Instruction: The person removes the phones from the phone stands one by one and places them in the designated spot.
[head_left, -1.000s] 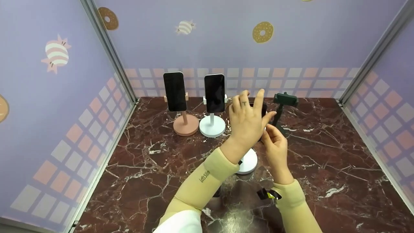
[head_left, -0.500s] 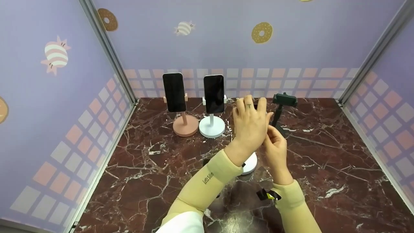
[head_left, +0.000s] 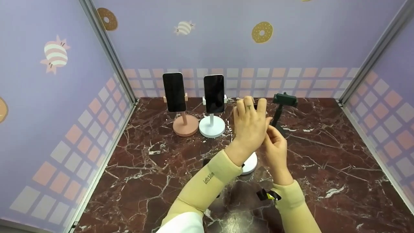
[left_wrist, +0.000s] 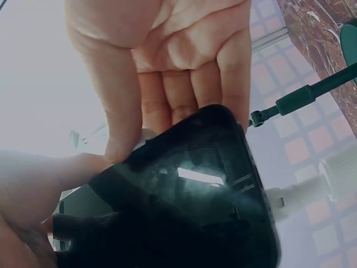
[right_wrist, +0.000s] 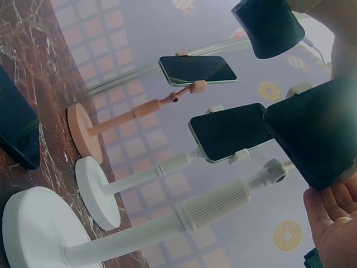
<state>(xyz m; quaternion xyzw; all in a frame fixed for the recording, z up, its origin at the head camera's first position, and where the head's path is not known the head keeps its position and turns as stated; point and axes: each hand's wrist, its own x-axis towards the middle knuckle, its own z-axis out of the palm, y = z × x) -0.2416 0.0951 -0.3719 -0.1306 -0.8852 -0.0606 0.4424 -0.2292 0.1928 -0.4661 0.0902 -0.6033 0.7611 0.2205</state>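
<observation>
A black smartphone [right_wrist: 315,134] is mounted at the top of the nearest white phone stand [right_wrist: 215,204]. In the head view my left hand [head_left: 249,124] hides most of that phone, and the stand's round base [head_left: 250,163] shows below the wrist. The left wrist view has the left thumb at an edge of the phone [left_wrist: 184,218], with the fingers passing behind it. My right hand [head_left: 277,145] is at the phone's right side, thumb and curled forefinger pinching at its edge. A pale clamp piece shows at the edge beside the left thumb.
Behind on the left stand a pink phone stand [head_left: 186,125] and a white one [head_left: 212,127], each bearing an upright phone. A dark green stand [head_left: 285,99] without a phone is at the right. Another phone [right_wrist: 19,125] lies on the marbled table [head_left: 136,194] near the left forearm.
The left hand's spread fingers have come together and lowered onto the phone, and its forearm has shifted slightly right. The right hand has stayed nearly still.
</observation>
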